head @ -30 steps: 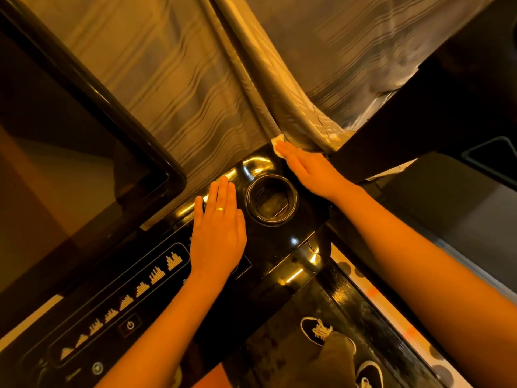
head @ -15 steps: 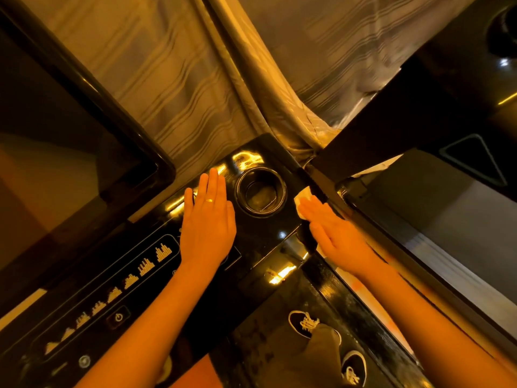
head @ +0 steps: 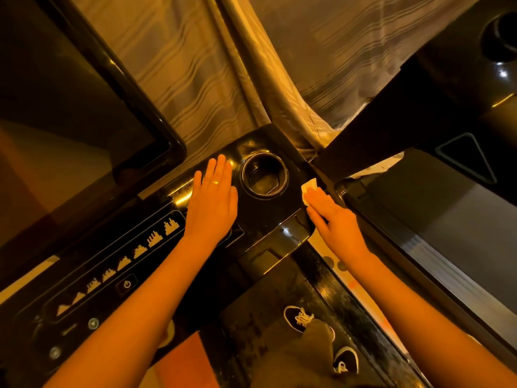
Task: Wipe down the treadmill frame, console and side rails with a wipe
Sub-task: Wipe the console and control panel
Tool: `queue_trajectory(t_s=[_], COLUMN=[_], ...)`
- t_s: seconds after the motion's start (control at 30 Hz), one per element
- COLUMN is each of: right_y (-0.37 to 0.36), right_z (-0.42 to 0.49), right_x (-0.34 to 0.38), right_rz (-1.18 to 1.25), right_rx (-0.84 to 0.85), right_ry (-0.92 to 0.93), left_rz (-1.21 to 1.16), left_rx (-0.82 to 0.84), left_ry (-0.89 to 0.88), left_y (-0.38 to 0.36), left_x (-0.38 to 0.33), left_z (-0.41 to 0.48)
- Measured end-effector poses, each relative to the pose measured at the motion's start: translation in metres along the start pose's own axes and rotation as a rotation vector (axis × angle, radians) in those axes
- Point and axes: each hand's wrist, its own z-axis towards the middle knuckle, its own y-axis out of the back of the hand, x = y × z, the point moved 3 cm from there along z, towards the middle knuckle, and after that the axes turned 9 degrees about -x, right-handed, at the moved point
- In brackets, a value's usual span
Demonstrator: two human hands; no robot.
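This looks like a room in a home or small gym, lit in dim amber. A glossy black treadmill console (head: 156, 247) with a cup holder (head: 264, 175) and lit programme icons (head: 123, 261) stands close against striped curtains (head: 179, 65), with a second treadmill (head: 447, 191) just beside it.

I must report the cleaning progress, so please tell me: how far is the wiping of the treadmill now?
Done: nothing can be confirmed; the console is glossy, but gloss proves little. In hand: the right hand presses the wipe on the console's right edge beside the cup holder, while the left hand rests flat on the console. Left: the side rail below looks dusty and speckled.
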Motion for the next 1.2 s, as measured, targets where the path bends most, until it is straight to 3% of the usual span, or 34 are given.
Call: queue_trajectory(t_s=[0.27,0.5,0.57,0.83,1.03,1.2], right_y=[-0.001,0.003,0.001,-0.017,-0.028,-0.026], right_z=[-0.031,-0.045,-0.040,-0.049,-0.071,-0.040], right_x=[0.009,0.031,0.030,0.048,0.064,0.059], right_rz=[-0.065,-0.128,-0.159,-0.081,-0.199,-0.137], right_rx=[0.144,0.061,0.107,0.182,0.174,0.066], right_ry=[0.030,0.160,0.181,-0.041,0.049,-0.153], left_rz=[-0.046,-0.055,-0.023,0.037,0.051,0.077], left_rx=[0.032,0.073,0.042,-0.006,-0.009,-0.018], left_ry=[-0.036,-0.118,-0.112,-0.106,-0.110,-0.127], left_y=[0.010,0.003,0.001,-0.004,-0.004,-0.001], left_x=[0.018,0.033,0.031,0.028,0.027,0.026], left_z=[-0.085,-0.110,-0.111,-0.113,-0.113,-0.112])
